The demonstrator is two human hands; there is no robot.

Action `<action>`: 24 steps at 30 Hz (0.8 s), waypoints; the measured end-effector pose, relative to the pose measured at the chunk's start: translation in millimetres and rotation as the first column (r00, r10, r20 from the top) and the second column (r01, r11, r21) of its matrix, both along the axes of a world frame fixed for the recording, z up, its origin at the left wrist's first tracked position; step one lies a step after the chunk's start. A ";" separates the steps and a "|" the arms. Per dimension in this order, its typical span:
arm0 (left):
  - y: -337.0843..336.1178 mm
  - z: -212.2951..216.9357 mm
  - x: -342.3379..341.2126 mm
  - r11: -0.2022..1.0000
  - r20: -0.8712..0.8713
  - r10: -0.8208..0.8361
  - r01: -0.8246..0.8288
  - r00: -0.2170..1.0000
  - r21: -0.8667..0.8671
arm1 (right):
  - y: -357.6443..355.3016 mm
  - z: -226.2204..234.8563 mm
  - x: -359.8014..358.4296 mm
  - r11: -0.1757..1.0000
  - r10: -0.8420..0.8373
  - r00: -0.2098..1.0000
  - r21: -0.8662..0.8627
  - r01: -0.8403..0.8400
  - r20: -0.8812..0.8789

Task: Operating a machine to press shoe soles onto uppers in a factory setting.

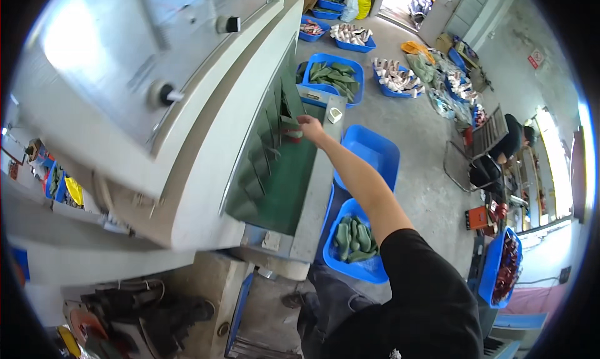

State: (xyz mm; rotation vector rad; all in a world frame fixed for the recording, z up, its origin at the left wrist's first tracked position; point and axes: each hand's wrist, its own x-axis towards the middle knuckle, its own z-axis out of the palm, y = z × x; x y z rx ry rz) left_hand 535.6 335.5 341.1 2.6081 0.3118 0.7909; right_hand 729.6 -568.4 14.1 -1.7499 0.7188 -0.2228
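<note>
My right hand (310, 130) reaches into the mouth of a pale machine (244, 102), over a green conveyor belt (284, 193). Its fingers are drawn together at the edge of a hanging green curtain flap (290, 96); what they pinch is too small and hidden to make out. Just beyond the fingertips, a small white-and-red piece (292, 134) shows on the belt, partly covered by the flaps. A small pale, rounded piece (335, 115) lies on the metal frame beside my wrist. My left hand is out of sight.
Below my forearm stand a blue tub (373, 147) and a tub of green shoe-last-like shapes (355, 239). Further off are a tub of flat green pieces (333, 77) and tubs of whitish pieces (398, 77). A person sits by a chair (490, 137) at right.
</note>
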 end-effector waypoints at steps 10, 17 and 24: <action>-81.4 -44.3 90.9 0.959 -0.061 0.064 -0.078 0.996 -0.273 | -15.0 -8.5 -39.9 1.000 0.021 0.986 -0.009 -0.023 -0.167; -61.6 -55.6 52.7 0.707 0.040 0.287 -0.184 0.957 -0.683 | 151.8 108.7 -290.9 0.510 -0.176 0.981 0.860 0.015 0.087; -11.9 -24.1 5.4 -0.041 0.386 0.426 0.443 0.819 -0.895 | 425.4 247.2 -270.0 0.468 0.338 0.815 0.667 -0.580 0.471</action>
